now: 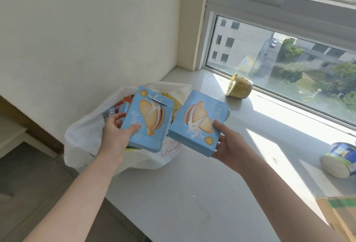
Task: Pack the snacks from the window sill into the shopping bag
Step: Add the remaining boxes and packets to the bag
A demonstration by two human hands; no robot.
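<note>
The left hand (115, 133) grips a biscuit box (148, 118) over the shopping bag (82, 135); the right hand (229, 145) clasps a second box (198, 122). A yellow tub (239, 86) and a blue tub (339, 159) lie on the window sill (192, 184).

The bag (81, 141) sits on the sill (192, 193): left box (148, 118) over it, right box (198, 124) just right, near cup (239, 86) and far cup (339, 159) farther right.

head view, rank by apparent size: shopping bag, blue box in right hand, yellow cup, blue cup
shopping bag
blue box in the right hand
blue cup, partly cropped
yellow cup
The blue cup is nearer the camera, so the last two are unsure.
</note>
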